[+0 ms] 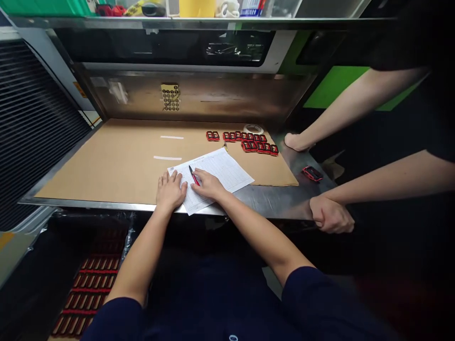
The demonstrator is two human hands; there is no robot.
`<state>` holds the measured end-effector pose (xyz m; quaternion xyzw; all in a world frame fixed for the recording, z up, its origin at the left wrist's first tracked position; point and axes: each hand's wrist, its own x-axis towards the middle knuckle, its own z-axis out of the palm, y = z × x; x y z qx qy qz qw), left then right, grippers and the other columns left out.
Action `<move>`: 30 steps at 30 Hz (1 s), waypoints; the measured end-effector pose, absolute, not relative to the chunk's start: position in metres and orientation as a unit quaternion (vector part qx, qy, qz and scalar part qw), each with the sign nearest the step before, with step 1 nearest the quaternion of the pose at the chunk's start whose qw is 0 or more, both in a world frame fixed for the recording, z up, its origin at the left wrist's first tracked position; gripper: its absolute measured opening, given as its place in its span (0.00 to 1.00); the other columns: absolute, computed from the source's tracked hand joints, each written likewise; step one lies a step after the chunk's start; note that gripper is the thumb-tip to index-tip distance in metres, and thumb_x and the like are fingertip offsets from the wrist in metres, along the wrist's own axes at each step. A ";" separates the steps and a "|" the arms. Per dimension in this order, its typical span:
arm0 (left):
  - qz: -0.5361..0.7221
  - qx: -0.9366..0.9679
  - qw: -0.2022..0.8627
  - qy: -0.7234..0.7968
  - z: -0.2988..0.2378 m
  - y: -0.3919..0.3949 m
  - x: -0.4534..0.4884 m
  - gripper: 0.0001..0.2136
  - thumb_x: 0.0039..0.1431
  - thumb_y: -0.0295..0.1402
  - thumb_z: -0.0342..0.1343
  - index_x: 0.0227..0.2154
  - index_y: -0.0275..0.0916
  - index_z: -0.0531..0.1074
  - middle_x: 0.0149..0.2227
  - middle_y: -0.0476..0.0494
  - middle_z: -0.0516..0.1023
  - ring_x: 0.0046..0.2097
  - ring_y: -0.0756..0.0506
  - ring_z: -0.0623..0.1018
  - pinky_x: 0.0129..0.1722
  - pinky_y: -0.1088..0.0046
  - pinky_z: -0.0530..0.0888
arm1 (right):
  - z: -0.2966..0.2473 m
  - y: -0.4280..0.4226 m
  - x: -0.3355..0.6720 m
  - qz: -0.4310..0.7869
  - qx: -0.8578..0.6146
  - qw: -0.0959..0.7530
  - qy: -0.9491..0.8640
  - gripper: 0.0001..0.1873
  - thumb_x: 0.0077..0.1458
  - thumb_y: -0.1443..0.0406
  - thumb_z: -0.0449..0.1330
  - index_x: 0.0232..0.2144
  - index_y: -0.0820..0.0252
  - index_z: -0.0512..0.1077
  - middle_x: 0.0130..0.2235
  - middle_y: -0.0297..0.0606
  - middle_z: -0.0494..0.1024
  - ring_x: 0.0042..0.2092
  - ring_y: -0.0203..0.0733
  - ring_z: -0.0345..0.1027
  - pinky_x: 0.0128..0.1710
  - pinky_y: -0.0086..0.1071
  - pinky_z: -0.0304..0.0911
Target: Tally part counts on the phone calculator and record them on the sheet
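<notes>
A printed paper form lies at the front edge of a cardboard-covered bench. My left hand rests flat on the form's left corner with fingers spread. My right hand is closed around a red and black pen whose tip touches the form. Several red and black small parts sit in rows at the back right of the cardboard.
Another person stands at the right: one hand leans on the steel bench top, the other fist grips its front edge. A single red part lies on bare steel. A tape roll sits behind the parts. A tray of parts is below left.
</notes>
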<state>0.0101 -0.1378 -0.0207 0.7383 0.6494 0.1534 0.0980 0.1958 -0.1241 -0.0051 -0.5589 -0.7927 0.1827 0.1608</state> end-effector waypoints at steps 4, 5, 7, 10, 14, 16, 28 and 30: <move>0.130 0.731 0.089 0.664 -0.022 -0.145 0.010 0.31 0.69 0.48 0.51 0.68 0.35 0.67 0.76 0.34 0.58 0.77 0.24 0.50 0.76 0.42 0.47 | -0.003 -0.123 0.198 0.153 -0.628 0.180 -0.741 0.29 0.62 0.51 0.63 0.59 0.62 0.75 0.61 0.51 0.78 0.65 0.57 0.68 0.66 0.47 0.62; 0.125 0.729 0.090 0.667 -0.021 -0.146 0.011 0.32 0.68 0.49 0.52 0.68 0.35 0.67 0.76 0.35 0.58 0.78 0.25 0.50 0.76 0.43 0.48 | -0.001 -0.122 0.196 0.151 -0.644 0.180 -0.728 0.27 0.61 0.50 0.64 0.54 0.61 0.77 0.56 0.52 0.80 0.61 0.60 0.71 0.62 0.49 0.65; 0.117 0.724 0.094 0.674 -0.020 -0.146 0.011 0.33 0.67 0.50 0.53 0.68 0.35 0.66 0.76 0.36 0.58 0.78 0.26 0.51 0.76 0.44 0.49 | 0.004 -0.121 0.194 0.156 -0.664 0.179 -0.709 0.18 0.59 0.53 0.64 0.44 0.59 0.80 0.46 0.50 0.84 0.52 0.60 0.76 0.53 0.49 0.70; 0.111 0.716 0.098 0.682 -0.018 -0.145 0.012 0.35 0.65 0.51 0.55 0.69 0.34 0.66 0.76 0.36 0.57 0.78 0.26 0.50 0.77 0.45 0.49 | 0.011 -0.128 0.197 0.151 -0.679 0.204 -0.688 0.13 0.64 0.56 0.58 0.37 0.55 0.80 0.36 0.44 0.83 0.42 0.54 0.77 0.45 0.44 0.70; 0.110 0.723 0.101 0.675 -0.017 -0.148 0.012 0.39 0.62 0.53 0.57 0.69 0.34 0.64 0.77 0.36 0.56 0.78 0.27 0.50 0.77 0.47 0.47 | 0.009 -0.157 0.208 0.091 -0.673 0.288 -0.675 0.20 0.71 0.58 0.47 0.45 0.56 0.78 0.45 0.45 0.83 0.46 0.49 0.75 0.49 0.41 0.68; 0.109 0.724 0.101 0.673 -0.016 -0.148 0.012 0.40 0.61 0.53 0.59 0.69 0.33 0.64 0.77 0.35 0.56 0.78 0.26 0.50 0.77 0.47 0.47 | 0.005 -0.168 0.210 0.079 -0.661 0.308 -0.679 0.16 0.68 0.57 0.52 0.38 0.55 0.78 0.39 0.42 0.82 0.40 0.48 0.75 0.44 0.38 0.68; 0.107 0.732 0.090 0.666 -0.019 -0.146 0.002 0.36 0.65 0.45 0.56 0.71 0.30 0.63 0.76 0.29 0.56 0.77 0.27 0.52 0.77 0.45 0.49 | 0.001 -0.181 0.249 0.001 -0.669 0.462 -0.582 0.18 0.72 0.55 0.51 0.43 0.59 0.76 0.40 0.44 0.79 0.37 0.45 0.72 0.44 0.40 0.71; 0.107 0.735 0.089 0.663 -0.018 -0.146 0.000 0.34 0.66 0.42 0.54 0.71 0.31 0.63 0.76 0.30 0.56 0.78 0.28 0.52 0.77 0.46 0.49 | -0.004 -0.173 0.254 0.003 -0.677 0.455 -0.578 0.18 0.71 0.56 0.51 0.45 0.59 0.77 0.43 0.46 0.79 0.39 0.46 0.72 0.47 0.42 0.71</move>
